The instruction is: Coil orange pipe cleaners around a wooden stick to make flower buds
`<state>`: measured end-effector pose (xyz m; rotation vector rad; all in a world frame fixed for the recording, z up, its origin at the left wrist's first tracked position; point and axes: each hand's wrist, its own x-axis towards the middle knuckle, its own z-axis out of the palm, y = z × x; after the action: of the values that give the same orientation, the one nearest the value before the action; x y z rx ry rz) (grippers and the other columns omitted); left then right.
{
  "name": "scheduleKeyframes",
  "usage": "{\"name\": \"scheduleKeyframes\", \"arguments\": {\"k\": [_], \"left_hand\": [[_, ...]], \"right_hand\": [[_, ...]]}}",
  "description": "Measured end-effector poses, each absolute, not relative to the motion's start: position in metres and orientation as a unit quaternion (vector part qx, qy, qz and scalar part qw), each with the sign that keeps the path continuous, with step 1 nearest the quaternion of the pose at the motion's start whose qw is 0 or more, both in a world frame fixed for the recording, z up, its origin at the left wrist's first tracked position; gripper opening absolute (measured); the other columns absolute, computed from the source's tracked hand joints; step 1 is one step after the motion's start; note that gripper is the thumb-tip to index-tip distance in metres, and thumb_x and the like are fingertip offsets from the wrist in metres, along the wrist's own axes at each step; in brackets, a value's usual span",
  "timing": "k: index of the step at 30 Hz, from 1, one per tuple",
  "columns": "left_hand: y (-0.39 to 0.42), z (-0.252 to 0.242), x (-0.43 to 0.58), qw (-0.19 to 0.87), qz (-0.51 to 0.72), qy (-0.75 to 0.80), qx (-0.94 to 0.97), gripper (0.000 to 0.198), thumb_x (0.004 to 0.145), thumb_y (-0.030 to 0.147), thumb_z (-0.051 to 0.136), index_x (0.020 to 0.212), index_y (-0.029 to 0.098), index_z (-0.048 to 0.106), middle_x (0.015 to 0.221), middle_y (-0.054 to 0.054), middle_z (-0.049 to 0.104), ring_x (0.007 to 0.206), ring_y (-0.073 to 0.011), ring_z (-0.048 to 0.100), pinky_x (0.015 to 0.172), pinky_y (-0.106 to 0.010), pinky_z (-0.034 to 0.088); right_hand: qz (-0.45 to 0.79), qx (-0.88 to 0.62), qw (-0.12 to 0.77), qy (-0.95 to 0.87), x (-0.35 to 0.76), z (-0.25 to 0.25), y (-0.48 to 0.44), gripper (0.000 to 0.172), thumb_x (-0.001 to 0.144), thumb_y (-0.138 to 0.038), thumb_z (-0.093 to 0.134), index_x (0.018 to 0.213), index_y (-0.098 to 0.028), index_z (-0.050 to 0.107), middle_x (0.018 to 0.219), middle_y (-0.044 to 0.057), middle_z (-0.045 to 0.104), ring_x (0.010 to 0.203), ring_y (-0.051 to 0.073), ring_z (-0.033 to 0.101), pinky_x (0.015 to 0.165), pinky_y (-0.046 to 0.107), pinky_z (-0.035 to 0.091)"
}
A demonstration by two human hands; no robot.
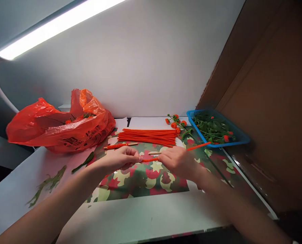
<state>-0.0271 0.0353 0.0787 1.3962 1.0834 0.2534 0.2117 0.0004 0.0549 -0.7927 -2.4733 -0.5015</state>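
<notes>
Far left: a lit lamp (59, 31) slants above the bench. Below it, a red plastic bag (64, 137) sits open, greenery and a few orange flower heads partly visible inside. In front of the bag, a limp leafy sprig (49, 184) and a dark green leaf (83, 162) lie on the white surface. Next, a wrapped stick (116, 146), bound in orange along its middle, both wooden ends bare.

Left hand (125, 158): thumb and fingers pinched together on the near end of a fuzzy orange strip (149, 160). Strip spans the gap between the hands, over a camouflage-patterned sheet (140, 184). Behind the hands, a bundle of orange stems (148, 136) lies crosswise, roughly parallel.

A pale wooden stick (154, 153) juts out leftward beside the right hand (175, 161); cannot tell whether that hand grips it. Right fingers curled closed on the strip, whose other end appears to emerge past the knuckles, pointing right.

Beyond, a sprig of orange flowers (176, 125) lies near the bundle's right end. Then a blue basket (233, 144) holding leaves and orange blooms; far right, a brown cardboard panel (268, 101) stands alongside
</notes>
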Motion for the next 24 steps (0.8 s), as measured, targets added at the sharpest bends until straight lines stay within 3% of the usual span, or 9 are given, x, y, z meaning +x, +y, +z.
{"name": "scheduleKeyframes", "arguments": {"k": [2,5,8,10,12,14,20,24], "left_hand": [[0.032,0.064,-0.027,0.628,0.098,0.475,0.609,0.039,0.069,0.048,0.069,0.059,0.016,0.048,0.044,0.007,0.039,0.039,-0.0047,0.028,0.038,-0.019,0.018],[0.021,0.043,-0.023,0.534,0.151,0.491,0.672,0.036,0.077,0.047,0.061,0.063,0.016,0.049,0.051,0.005,0.044,0.044,-0.0071,0.037,0.041,-0.019,0.024],[0.012,0.023,-0.023,0.332,0.237,0.464,0.787,0.021,0.084,0.037,0.056,0.088,0.017,0.060,0.061,0.004,0.054,0.047,-0.0080,0.042,0.044,-0.020,0.031],[0.010,0.012,-0.026,0.153,0.296,0.422,0.843,0.022,0.083,0.026,0.057,0.105,0.019,0.057,0.073,0.002,0.064,0.051,-0.0085,0.049,0.048,-0.020,0.036],[0.010,0.007,-0.030,0.002,0.345,0.337,0.876,0.018,0.082,0.017,0.059,0.100,0.019,0.058,0.081,-0.001,0.069,0.060,-0.0102,0.058,0.054,-0.021,0.041],[0.010,0.006,-0.032,-0.083,0.364,0.243,0.896,0.013,0.083,0.011,0.056,0.093,0.019,0.059,0.083,-0.003,0.072,0.064,-0.0110,0.062,0.056,-0.021,0.041],[0.006,0.012,-0.033,-0.148,0.355,0.153,0.910,0.023,0.086,0.006,0.051,0.105,0.016,0.060,0.082,-0.005,0.073,0.057,-0.0110,0.058,0.052,-0.024,0.040],[0.004,0.004,-0.033,-0.118,0.363,0.187,0.905,0.031,0.084,0.002,0.053,0.111,0.016,0.059,0.084,-0.006,0.071,0.061,-0.0111,0.059,0.055,-0.024,0.042]], "right_hand": [[-0.172,-0.274,0.246,-0.914,0.210,0.033,0.000,0.029,0.089,-0.008,0.040,0.065,-0.017,0.053,0.056,-0.001,0.052,0.052,0.012,0.042,0.051,0.028,0.022],[-0.055,-0.320,0.259,-0.909,0.213,0.011,0.002,0.025,0.089,-0.015,0.043,0.069,-0.017,0.056,0.059,0.000,0.057,0.055,0.012,0.047,0.054,0.026,0.028],[0.086,-0.380,0.271,-0.880,0.219,0.006,0.004,0.019,0.089,-0.018,0.045,0.076,-0.017,0.060,0.067,0.001,0.062,0.062,0.012,0.051,0.058,0.024,0.032],[0.171,-0.411,0.272,-0.853,0.222,0.007,0.005,0.017,0.088,-0.018,0.047,0.077,-0.017,0.060,0.066,0.000,0.060,0.061,0.012,0.050,0.057,0.023,0.032],[0.253,-0.435,0.271,-0.820,0.224,0.009,0.004,0.017,0.088,-0.020,0.048,0.075,-0.017,0.059,0.063,-0.001,0.057,0.059,0.011,0.047,0.055,0.022,0.031],[0.346,-0.443,0.263,-0.784,0.224,0.009,0.004,0.017,0.088,-0.024,0.049,0.075,-0.017,0.057,0.061,-0.002,0.053,0.056,0.010,0.045,0.053,0.021,0.031],[0.603,-0.413,0.251,-0.634,0.221,0.003,0.000,0.027,0.086,-0.042,0.053,0.075,-0.018,0.051,0.057,-0.002,0.054,0.051,0.011,0.052,0.050,0.022,0.039],[0.658,-0.407,0.253,-0.580,0.219,-0.001,-0.003,0.029,0.083,-0.045,0.058,0.076,-0.018,0.052,0.057,-0.002,0.056,0.053,0.013,0.058,0.053,0.025,0.046]]}}
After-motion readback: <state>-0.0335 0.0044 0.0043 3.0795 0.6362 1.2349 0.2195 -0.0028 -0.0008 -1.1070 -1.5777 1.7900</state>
